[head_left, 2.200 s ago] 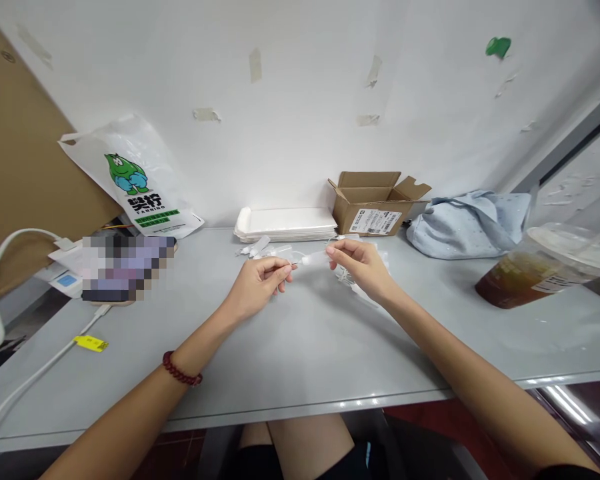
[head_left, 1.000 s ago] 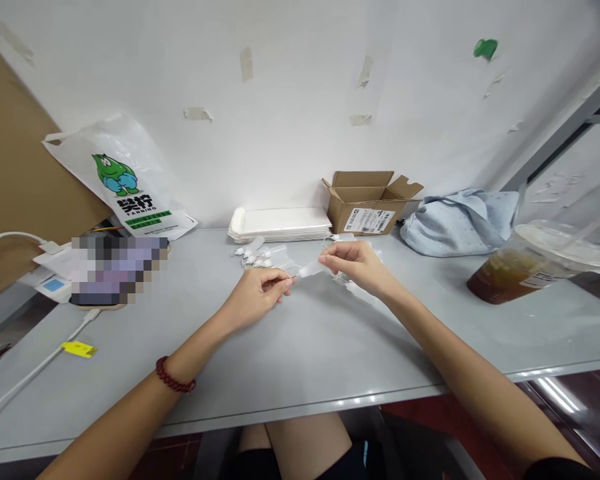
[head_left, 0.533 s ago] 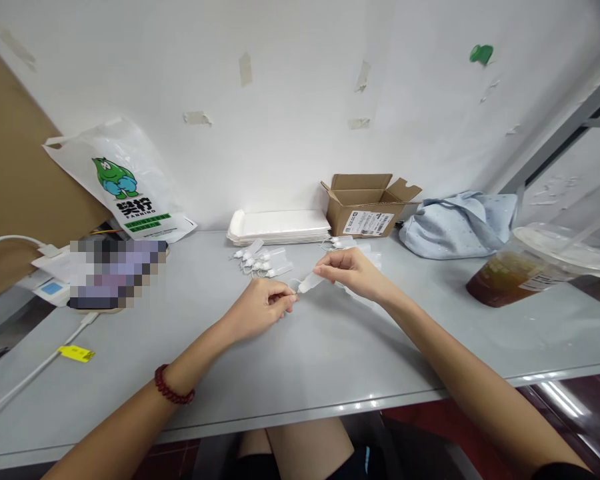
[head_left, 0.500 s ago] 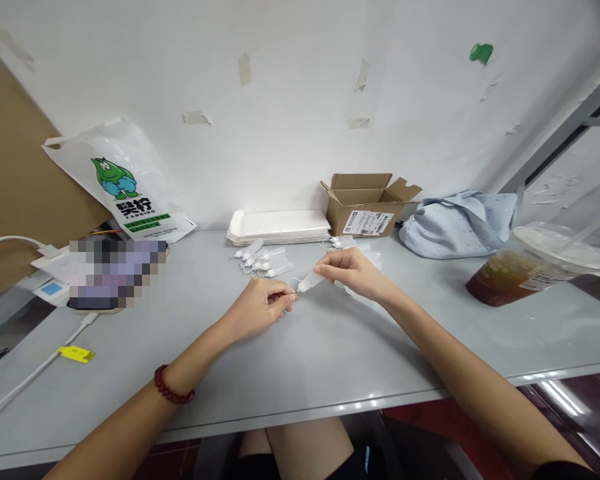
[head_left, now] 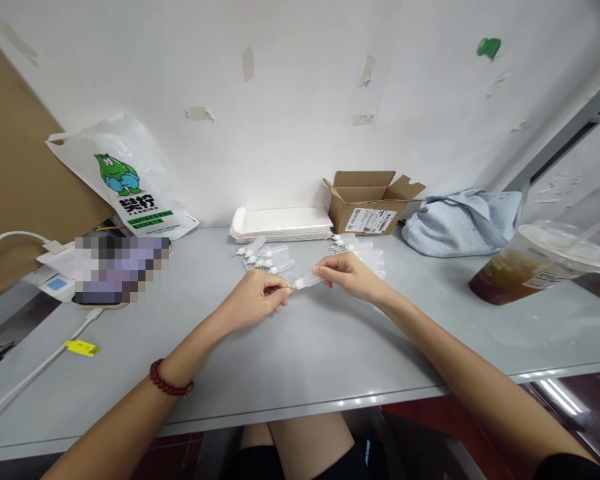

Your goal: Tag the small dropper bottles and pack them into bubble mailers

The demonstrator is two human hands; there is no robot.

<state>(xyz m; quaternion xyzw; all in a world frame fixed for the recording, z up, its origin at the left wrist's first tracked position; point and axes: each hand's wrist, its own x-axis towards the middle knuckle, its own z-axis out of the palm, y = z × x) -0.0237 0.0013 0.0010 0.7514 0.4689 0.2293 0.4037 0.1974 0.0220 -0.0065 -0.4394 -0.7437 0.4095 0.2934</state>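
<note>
My right hand [head_left: 349, 272] pinches the body of a small translucent squeeze bottle [head_left: 307, 281] with a white tip, tilted so the tip points left. My left hand [head_left: 261, 297] is closed in a pinch right at that tip; what lies between its fingertips is too small to make out. A thin loop shows by the bottle's neck. Behind my left hand lies a pile of similar small bottles [head_left: 279, 253]. More such bottles [head_left: 363, 247] lie behind my right hand, partly hidden by it.
Against the wall stand a stack of white envelopes [head_left: 283, 220] and an open cardboard box [head_left: 365, 210]. At right are a light blue cloth bundle [head_left: 460, 223] and a drink cup [head_left: 510, 270]. A phone [head_left: 125, 270], a cable [head_left: 40, 367] and a plastic bag [head_left: 130, 173] occupy the left.
The bottle now lies flatter and slightly lower between my hands. My left fingertips have moved a little up and left, staying at its tip. The view has shifted slightly.
</note>
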